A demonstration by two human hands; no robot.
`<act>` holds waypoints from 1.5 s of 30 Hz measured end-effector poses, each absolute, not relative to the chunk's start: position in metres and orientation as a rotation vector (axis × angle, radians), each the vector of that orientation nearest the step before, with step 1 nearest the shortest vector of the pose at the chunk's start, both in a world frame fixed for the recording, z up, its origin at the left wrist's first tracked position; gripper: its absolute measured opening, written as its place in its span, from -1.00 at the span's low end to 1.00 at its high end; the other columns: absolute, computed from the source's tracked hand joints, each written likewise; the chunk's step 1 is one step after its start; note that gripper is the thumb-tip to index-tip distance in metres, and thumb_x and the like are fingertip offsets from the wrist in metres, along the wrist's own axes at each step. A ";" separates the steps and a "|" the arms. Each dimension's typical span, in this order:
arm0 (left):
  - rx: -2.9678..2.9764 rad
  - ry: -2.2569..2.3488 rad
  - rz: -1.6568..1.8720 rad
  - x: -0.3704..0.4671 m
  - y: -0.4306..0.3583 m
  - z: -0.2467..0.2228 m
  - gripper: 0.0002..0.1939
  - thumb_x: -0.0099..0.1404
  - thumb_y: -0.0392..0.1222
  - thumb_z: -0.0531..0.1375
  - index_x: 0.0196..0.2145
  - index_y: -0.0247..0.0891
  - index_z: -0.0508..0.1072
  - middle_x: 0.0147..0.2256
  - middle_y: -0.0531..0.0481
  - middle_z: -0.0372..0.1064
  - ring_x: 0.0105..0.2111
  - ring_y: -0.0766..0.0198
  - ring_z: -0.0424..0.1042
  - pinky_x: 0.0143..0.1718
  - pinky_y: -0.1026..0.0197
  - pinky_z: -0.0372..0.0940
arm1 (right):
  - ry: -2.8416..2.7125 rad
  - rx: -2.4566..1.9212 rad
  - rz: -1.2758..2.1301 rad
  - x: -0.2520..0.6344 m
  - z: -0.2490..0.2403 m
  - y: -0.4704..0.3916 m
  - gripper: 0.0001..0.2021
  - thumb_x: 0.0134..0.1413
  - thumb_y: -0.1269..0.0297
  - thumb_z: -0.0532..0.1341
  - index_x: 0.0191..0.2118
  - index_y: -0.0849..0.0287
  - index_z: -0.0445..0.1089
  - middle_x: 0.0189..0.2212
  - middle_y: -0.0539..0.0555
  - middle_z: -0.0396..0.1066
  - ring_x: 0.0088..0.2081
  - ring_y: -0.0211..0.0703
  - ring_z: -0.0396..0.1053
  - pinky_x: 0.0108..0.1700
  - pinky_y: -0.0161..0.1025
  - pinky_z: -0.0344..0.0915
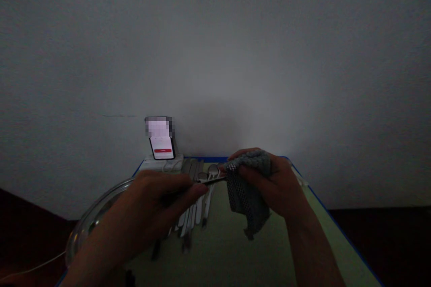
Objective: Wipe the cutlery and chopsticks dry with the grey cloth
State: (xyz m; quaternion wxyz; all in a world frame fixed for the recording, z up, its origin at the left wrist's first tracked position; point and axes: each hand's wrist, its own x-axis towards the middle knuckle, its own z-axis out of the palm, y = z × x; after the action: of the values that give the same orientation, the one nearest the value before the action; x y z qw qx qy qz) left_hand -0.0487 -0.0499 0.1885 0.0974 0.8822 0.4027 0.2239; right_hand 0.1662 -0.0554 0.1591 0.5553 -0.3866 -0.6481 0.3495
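Note:
My left hand (168, 202) is closed on the handle of a thin metal utensil (215, 180), which points right. The far end of this utensil goes into a grey checked cloth (247, 197), so its shape there is hidden. My right hand (269, 179) grips the cloth around that end, and the loose part of the cloth hangs below the fingers. Beyond and below my left hand, several knives (190, 217) and spoons (213, 170) lie side by side on the table, partly covered by the hand.
A lit phone (161, 141) leans upright near the wall on a white object (155, 163). A clear round bowl (79, 237) is at the left, partly behind my left forearm. The pale green table (235, 260) has a blue edge and meets the wall (215, 54).

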 end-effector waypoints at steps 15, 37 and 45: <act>2.553 1.165 0.604 -0.057 -0.052 0.187 -0.59 0.27 -0.07 0.01 -0.68 -0.27 0.23 -0.72 0.18 0.04 -0.71 0.47 0.08 -0.69 0.43 -0.01 | -1.748 -0.664 0.935 0.177 0.162 -0.065 -0.68 0.03 0.51 0.13 -0.09 0.07 0.38 -0.16 0.01 0.47 -0.12 -0.14 0.41 -0.09 -0.18 0.32; 2.594 1.179 0.614 -0.053 -0.055 0.190 -0.62 0.26 -0.12 0.00 -0.67 -0.29 0.25 -0.72 0.19 0.04 -0.71 0.49 0.05 -0.69 0.44 -0.04 | -1.595 -0.765 0.832 0.163 0.163 -0.064 -0.78 -0.13 0.39 0.31 -0.26 0.12 0.43 -0.32 0.02 0.52 -0.29 -0.16 0.47 -0.23 -0.21 0.42; 2.704 1.122 0.734 -0.057 -0.059 0.192 -0.60 0.26 -0.11 0.04 -0.69 -0.29 0.22 -0.73 0.20 0.01 -0.73 0.51 0.05 -0.69 0.46 -0.04 | -1.582 -0.719 0.970 0.163 0.170 -0.072 -0.80 -0.03 0.47 0.22 -0.24 0.09 0.43 -0.29 0.01 0.51 -0.26 -0.12 0.48 -0.22 -0.13 0.43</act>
State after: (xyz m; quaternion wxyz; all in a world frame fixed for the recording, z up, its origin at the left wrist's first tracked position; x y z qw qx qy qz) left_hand -0.0573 -0.0591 0.1924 0.0618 0.8941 0.3712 0.2427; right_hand 0.1630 -0.0720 0.1701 0.5445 -0.3030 -0.6667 0.4089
